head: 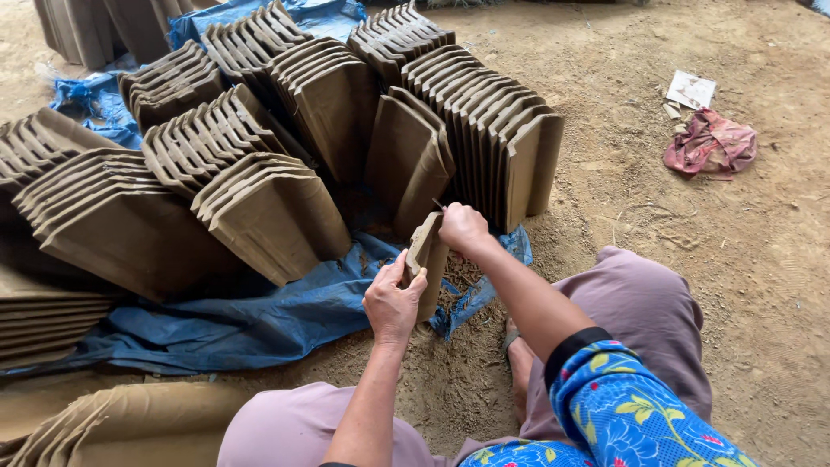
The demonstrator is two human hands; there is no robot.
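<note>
Item in hand: one unfired clay roof tile (427, 259), standing on edge at the centre of the frame, just in front of the blue tarpaulin (259, 316). The left hand (393, 298) is closing its grip on the tile's near edge, steadying it; the right hand (462, 227) is pinching a thin tool, too small to identify, against the tile's top corner. Stock: many rows of stacked clay tiles (259, 147) are leaning on edge across the upper left and centre; whether these are already trimmed cannot be told. More flat tiles (130, 424) are lying at the lower left, nearest the person. Judged: work is mid-batch, one tile being dressed. Elsewhere: a crumpled red cloth (711, 143) is lying on the dirt floor (692, 259), upper right.
</note>
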